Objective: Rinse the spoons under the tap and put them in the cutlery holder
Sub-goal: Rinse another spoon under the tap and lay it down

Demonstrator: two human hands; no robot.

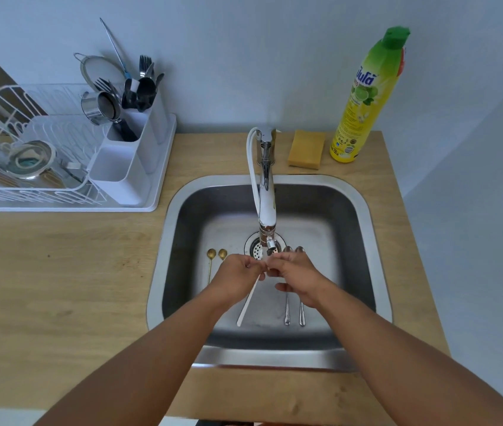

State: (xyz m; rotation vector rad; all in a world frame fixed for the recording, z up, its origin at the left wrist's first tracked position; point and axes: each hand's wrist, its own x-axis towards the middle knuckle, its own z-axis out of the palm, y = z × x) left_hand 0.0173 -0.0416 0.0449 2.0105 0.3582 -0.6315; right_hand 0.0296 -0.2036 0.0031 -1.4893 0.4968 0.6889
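Observation:
Both hands meet under the tap (266,192) over the steel sink (354,192). My left hand (236,279) grips a white spoon (245,305) whose handle slants down to the left. My right hand (297,276) pinches the spoon's bowl end by the spout; the bowl itself is hidden by fingers. Two gold spoons (211,256) lie on the sink floor to the left. Two silver spoons (293,312) lie to the right, partly under my right hand. The white cutlery holder (121,167) stands in the dish rack at the left, with dark utensils in its far compartments.
A white dish rack (38,179) with a strainer, a metal cup and a glass lid sits on the wooden counter (59,272). A yellow sponge (306,149) and a yellow-green dish soap bottle (363,99) stand behind the sink.

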